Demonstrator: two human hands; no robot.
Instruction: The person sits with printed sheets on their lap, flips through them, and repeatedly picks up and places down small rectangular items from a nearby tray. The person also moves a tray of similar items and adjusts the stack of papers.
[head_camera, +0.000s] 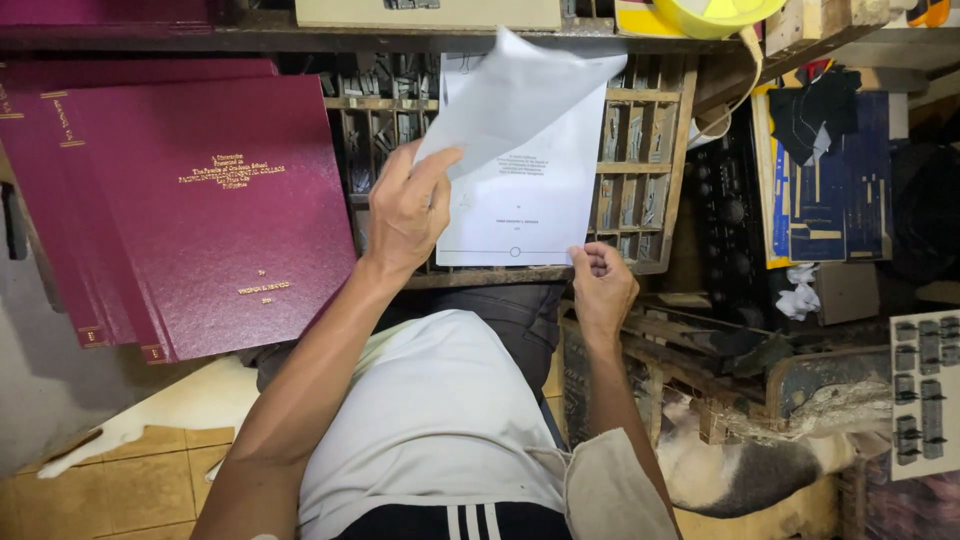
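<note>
Nearest, at six o'clock, the person's lap in a white shirt fills the low middle. The right hand (603, 285) pinches the bottom right corner of a white printed paper sheet (530, 190), fingers curled narrow on the edge. The left hand (408, 208), at about ten o'clock from it, grips a second white sheet (515, 95) lifted and curling away toward one o'clock. The printed sheet stands long axis upright, top pointing to twelve. Beyond lies a wooden compartmented type tray (655, 150). At nine o'clock, close beside the left hand, a stack of maroon hardbound books (200, 210) crowds that side.
</note>
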